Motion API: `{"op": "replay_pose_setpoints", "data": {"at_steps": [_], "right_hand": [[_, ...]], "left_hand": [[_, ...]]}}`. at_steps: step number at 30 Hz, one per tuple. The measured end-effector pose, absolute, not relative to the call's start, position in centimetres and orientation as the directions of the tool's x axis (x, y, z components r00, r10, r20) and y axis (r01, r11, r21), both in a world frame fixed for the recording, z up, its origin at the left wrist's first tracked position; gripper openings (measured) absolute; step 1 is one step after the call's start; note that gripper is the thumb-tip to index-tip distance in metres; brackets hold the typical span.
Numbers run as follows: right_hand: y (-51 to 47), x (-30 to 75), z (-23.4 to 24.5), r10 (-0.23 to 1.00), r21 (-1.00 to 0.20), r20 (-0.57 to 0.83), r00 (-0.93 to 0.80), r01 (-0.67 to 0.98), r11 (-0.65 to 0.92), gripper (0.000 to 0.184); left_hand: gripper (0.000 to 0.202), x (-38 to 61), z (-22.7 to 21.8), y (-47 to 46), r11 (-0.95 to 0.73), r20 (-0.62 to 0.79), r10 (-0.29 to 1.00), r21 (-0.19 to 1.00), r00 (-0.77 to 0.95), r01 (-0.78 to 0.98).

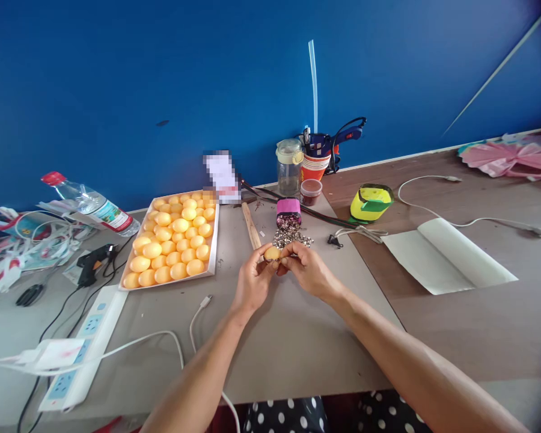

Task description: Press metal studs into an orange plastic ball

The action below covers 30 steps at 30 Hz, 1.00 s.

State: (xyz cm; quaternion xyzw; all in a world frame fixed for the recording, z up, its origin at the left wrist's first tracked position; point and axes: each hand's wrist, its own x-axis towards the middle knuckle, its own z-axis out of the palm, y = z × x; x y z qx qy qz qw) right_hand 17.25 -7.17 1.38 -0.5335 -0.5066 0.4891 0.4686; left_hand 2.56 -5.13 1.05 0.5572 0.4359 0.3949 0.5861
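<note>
My left hand (255, 279) pinches a small orange ball (272, 254) between thumb and fingers. Dark specks show along the ball's lower edge. From the other side, my right hand (309, 267) reaches in with thumb and fingertips pressed together beside the ball; whatever they hold is too small to name. Just beyond the hands, a pile of tiny shiny metallic bits (291, 234) spreads out from the mouth of a pink container (288, 210) lying on its side. A wooden stick or handle (251, 225) lies left of the pile, its near end hidden behind my left hand.
A shallow white box (213, 249) full of orange balls lies at the left, by a power strip (86, 349) and bottle (92, 204). Behind stand a clear jar (289, 168) and a cup of tools (314, 168). A yellow container (370, 203) and white paper (446, 258) lie right.
</note>
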Motion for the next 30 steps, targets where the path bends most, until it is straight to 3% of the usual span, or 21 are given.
{"op": "replay_pose_setpoints", "data": {"at_steps": [9,24,27,30], "right_hand": [[-7.3,16.8,1.6,0.996,-0.997,-0.073,0.045,0.025,-0.074,0.003],[-7.0,16.3,1.5,0.988,-0.993,-0.081,0.135,0.074,-0.091,0.006],[-6.6,16.8,1.2,0.996,-0.997,-0.058,0.073,-0.049,-0.054,0.011],[-6.2,17.9,1.4,0.999,-0.951,-0.051,-0.002,-0.305,-0.049,0.02]], "left_hand": [[0.053,2.6,1.1,-5.3,0.031,-0.054,0.949,0.996,0.31,0.08],[0.051,2.7,0.5,-5.2,-0.019,-0.016,0.961,0.992,0.277,0.122],[0.05,2.7,0.8,-5.1,0.071,-0.065,0.957,0.997,0.283,-0.01],[0.046,2.7,1.3,-4.8,0.199,-0.124,0.947,0.95,0.296,-0.24]]}}
